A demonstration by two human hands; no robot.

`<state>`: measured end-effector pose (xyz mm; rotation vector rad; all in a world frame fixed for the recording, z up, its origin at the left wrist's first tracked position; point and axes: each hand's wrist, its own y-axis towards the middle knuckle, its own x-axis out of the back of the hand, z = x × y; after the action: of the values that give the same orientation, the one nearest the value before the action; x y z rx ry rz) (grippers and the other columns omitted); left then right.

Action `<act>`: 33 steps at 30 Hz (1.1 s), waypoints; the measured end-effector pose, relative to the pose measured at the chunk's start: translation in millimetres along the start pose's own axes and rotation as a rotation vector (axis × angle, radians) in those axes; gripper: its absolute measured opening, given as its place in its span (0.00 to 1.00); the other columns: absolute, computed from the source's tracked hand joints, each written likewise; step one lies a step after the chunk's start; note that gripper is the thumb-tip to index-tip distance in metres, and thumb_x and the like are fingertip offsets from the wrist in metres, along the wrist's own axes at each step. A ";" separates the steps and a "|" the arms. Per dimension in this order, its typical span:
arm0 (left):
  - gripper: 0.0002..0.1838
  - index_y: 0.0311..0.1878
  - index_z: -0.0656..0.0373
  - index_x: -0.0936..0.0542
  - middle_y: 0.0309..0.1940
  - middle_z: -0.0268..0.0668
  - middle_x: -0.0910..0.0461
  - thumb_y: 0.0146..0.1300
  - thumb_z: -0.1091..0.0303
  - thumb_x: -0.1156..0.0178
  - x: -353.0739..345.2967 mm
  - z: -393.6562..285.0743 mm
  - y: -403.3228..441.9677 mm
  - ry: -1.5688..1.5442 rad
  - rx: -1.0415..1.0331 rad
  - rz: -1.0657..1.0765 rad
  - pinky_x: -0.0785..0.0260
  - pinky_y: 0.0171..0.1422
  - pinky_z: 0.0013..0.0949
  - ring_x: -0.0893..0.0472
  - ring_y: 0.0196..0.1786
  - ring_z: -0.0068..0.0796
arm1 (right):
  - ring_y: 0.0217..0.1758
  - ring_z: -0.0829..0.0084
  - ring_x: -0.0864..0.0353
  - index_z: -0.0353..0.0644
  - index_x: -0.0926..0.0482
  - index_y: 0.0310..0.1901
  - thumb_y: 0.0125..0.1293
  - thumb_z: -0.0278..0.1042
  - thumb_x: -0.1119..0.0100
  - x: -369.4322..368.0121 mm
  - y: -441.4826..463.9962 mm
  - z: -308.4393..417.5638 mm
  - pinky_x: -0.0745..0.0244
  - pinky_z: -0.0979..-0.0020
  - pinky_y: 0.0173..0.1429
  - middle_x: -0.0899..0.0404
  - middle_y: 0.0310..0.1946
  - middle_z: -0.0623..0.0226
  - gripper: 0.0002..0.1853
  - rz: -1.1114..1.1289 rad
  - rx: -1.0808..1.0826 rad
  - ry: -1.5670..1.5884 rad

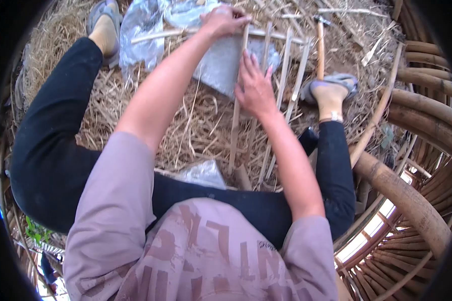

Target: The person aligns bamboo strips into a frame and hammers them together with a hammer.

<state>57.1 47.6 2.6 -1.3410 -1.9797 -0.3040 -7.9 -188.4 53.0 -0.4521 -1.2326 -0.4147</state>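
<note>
Several pale split-bamboo strips [285, 65] lie side by side, running away from my body, over a thinner cross strip [158, 36]. At the far end of the leftmost long bamboo strip [234, 125], my left hand [222, 22] has its fingers closed around the point where it meets the cross strip. Nearer to me, my right hand [257, 90] lies palm down along the same strip, fingers stretched out and touching it. Beneath the strips sits a flat grey slab [218, 67], partly covered by my hands and the bamboo.
Clear plastic sheeting [140, 30] lies at the upper left on straw-covered ground [181, 135]. A hammer [320, 50] with a wooden handle rests beside my right foot [331, 95]. Thick curved bamboo poles [407, 190] stand along the right side. Another piece of plastic [203, 174] lies near my legs.
</note>
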 end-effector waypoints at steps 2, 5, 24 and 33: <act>0.31 0.57 0.57 0.14 0.52 0.48 0.13 0.64 0.39 0.35 6.8 -4.6 -6.7 -0.205 0.016 0.091 0.26 0.64 0.47 0.15 0.56 0.44 | 0.86 0.53 0.50 0.33 0.41 0.77 0.66 0.37 0.40 -2.7 0.6 -1.8 0.52 0.26 0.78 0.51 0.83 0.55 0.40 0.021 0.000 -0.055; 0.28 0.49 0.61 0.11 0.45 0.49 0.11 0.62 0.42 0.30 5.5 -3.4 -5.7 -0.280 -0.068 0.025 0.22 0.56 0.39 0.12 0.49 0.42 | 0.86 0.54 0.51 0.33 0.41 0.78 0.66 0.38 0.40 -5.1 -1.0 -3.7 0.52 0.26 0.78 0.51 0.83 0.55 0.40 0.005 0.011 -0.017; 0.22 0.48 0.37 0.09 0.43 0.28 0.10 0.60 0.35 0.32 11.0 -10.0 -9.7 -0.040 -0.026 0.029 0.39 0.63 0.52 0.14 0.51 0.30 | 0.86 0.53 0.51 0.33 0.42 0.78 0.67 0.38 0.41 -2.1 -0.1 -1.3 0.53 0.26 0.78 0.52 0.84 0.54 0.40 0.038 -0.002 -0.042; 0.22 0.48 0.35 0.09 0.44 0.25 0.10 0.60 0.33 0.33 6.9 -8.0 -8.2 -0.034 -0.007 0.015 0.39 0.61 0.52 0.14 0.53 0.30 | 0.86 0.54 0.51 0.32 0.42 0.78 0.67 0.37 0.41 -2.9 0.0 -0.6 0.54 0.25 0.78 0.52 0.84 0.54 0.40 0.032 -0.004 -0.031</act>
<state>51.8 44.6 14.6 -1.3737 -1.9975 -0.2830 -8.3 -188.6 50.0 -0.4831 -1.2533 -0.3837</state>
